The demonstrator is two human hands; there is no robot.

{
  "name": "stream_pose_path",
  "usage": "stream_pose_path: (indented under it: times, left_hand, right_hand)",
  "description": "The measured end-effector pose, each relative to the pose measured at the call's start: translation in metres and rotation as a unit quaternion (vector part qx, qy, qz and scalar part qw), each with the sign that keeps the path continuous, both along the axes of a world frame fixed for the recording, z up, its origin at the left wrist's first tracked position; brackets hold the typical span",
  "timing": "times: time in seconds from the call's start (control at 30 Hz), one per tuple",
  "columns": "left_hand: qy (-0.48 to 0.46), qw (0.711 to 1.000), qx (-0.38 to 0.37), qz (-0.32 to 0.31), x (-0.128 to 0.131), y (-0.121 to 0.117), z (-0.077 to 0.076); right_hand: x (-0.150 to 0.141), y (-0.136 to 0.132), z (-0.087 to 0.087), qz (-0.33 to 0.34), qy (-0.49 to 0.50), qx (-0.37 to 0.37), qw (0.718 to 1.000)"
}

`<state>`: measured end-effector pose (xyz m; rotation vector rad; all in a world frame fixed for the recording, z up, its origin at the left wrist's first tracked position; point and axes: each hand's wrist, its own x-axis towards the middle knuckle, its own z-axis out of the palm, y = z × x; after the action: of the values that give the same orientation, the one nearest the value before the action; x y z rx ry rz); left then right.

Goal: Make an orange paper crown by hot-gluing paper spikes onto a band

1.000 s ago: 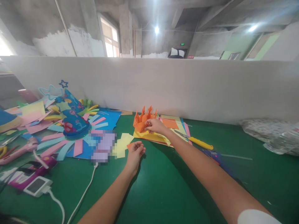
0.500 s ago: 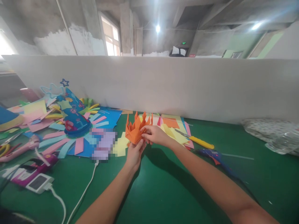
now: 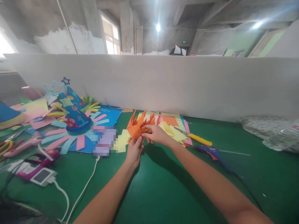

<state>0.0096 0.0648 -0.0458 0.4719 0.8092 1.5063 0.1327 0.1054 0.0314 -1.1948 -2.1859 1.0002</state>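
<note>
An orange folded-paper crown with several upright points is held up over the table, tilted a little. My left hand grips its lower edge from below, with thumb and fingers pinched together. From the right, my right hand pinches the crown's side between thumb and fingers. Part of the crown's right side is hidden behind that hand. Behind the crown lie sheets of yellow, orange and pink paper. Pale yellow paper pieces rest just left of it.
On the left stand blue party hats with paper strips, near scissors, a pink glue gun and a power strip. A yellow-handled knife, a blue glue gun and a clear plastic bottle lie right. A white partition closes the back.
The crown has turned and tilted in my hands, its points now leaning and fanning more to the right. Both hands keep their pinch. The camera view has shifted slightly.
</note>
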Motion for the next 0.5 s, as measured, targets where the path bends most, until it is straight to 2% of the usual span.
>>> stream_pose_path:
  times: [0.2, 0.5]
  left_hand:
    - [-0.025, 1.000, 0.009, 0.005, 0.002, 0.001, -0.003]
    - [-0.038, 0.999, 0.027, -0.004, 0.004, -0.001, 0.001]
  right_hand:
    - [0.002, -0.004, 0.002, -0.026, 0.011, 0.001, 1.000]
    - [-0.001, -0.014, 0.005, -0.075, -0.004, 0.064, 0.995]
